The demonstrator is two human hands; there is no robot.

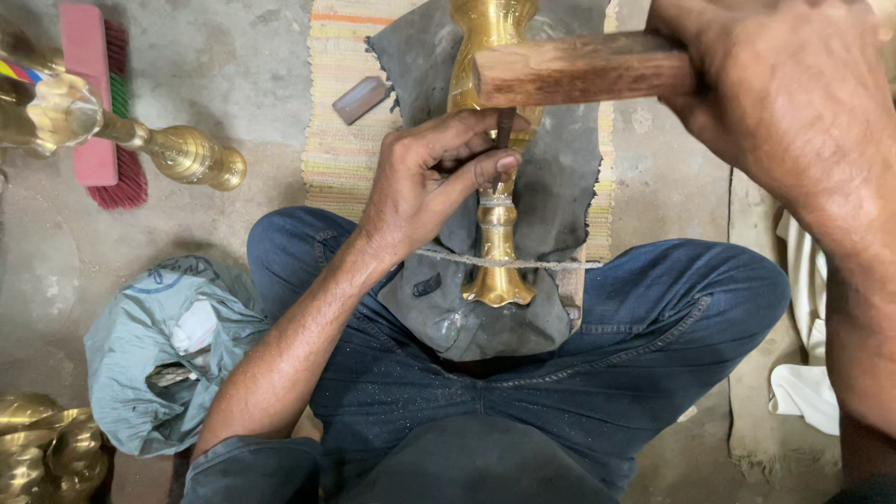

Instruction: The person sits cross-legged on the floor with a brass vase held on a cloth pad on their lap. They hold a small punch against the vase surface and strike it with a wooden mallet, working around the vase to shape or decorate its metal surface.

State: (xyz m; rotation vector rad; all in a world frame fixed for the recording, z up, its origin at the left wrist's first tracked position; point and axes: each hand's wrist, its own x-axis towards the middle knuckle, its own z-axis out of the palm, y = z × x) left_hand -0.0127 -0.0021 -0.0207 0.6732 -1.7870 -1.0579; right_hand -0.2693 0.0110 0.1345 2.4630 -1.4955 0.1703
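Brass gleams at the middle of the frame, where a tall turned brass piece (496, 238) lies lengthwise on a dark grey cloth (560, 168) spread over a striped woven mat (347, 140), its flared foot pointing toward the person's crossed legs in blue jeans (653, 345). A thin cord (551, 264) runs across the narrow stem of the piece, just above the foot.

The left hand (425, 182) is closed around a small dark metal punch (504, 126), thumb and fingers pinching it upright with its tip against the brass. The right hand (775, 89), in the upper right of the frame, is clenched on the handle of a wooden mallet (579, 67), whose blocky head sits just above the top of the punch; whether the two touch cannot be told.

A small brownish block (360, 99) lies on the mat to the upper left of the brass piece. At the upper left of the frame a second brass piece (177, 149) lies across a red and pink brush (103, 103) on the concrete floor (233, 65). A crumpled grey-green bag (159, 355) sits at the lower left, with more brass shapes (42, 453) in the corner. White cloth (807, 373) lies at the right edge.
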